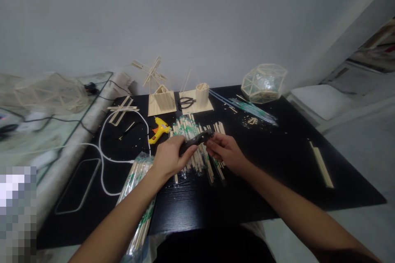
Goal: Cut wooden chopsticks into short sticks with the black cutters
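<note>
My left hand (169, 156) is wrapped round a long dark tool (201, 137) with an opening near its head; its exact kind is hard to make out. At the tool's far end, the fingers of my right hand (226, 151) are pinched together, and anything small between them is hidden. Beneath both hands lie wooden chopsticks (197, 160), several in clear wrappers with green print. A yellow glue gun (159, 130) rests just beyond my left hand.
At the back stand a stick windmill model (163, 98) and a round stick cup (202, 95) beside black scissors (187, 102). A geodesic stick frame (263, 84) sits back right. Bagged chopsticks (140, 213), a white cable (103, 172) and crossed sticks (121, 110) lie left; loose sticks (321, 165) lie right.
</note>
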`<state>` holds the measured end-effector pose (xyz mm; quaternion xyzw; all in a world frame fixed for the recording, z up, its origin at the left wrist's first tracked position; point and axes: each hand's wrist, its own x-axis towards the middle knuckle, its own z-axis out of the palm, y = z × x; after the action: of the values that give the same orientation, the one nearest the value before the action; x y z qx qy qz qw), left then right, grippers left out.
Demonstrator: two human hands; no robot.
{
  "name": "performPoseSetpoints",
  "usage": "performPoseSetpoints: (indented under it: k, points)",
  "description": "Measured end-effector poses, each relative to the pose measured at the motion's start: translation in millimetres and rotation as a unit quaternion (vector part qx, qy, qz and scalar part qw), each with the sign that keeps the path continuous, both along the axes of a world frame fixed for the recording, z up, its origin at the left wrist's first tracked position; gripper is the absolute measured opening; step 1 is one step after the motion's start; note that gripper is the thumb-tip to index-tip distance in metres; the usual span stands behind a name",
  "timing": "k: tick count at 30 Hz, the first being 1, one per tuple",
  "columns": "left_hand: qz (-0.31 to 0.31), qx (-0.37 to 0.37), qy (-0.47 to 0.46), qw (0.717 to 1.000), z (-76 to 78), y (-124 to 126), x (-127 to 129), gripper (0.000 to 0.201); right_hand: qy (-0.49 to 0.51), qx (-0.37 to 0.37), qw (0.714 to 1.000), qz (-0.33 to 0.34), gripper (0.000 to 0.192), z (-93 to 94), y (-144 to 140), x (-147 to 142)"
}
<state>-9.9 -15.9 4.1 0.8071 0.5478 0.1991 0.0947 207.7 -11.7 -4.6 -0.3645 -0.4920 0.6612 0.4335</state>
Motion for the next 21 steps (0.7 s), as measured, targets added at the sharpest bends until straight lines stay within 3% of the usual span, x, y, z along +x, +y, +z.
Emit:
performPoseSetpoints:
  k: [9, 21]
  points:
    - [-0.028, 0.009, -0.025, 0.999, 1.4, 0, -3, 0.044, 0.038, -0.053, 0.997, 0.049, 0.039, 2.0, 0, 2]
    - [-0.095, 0.003, -0.086, 0.992, -4.2, 7, -11, 0.040, 0.122, -0.125, 0.973, 0.154, 0.035, -9.3, 6, 3]
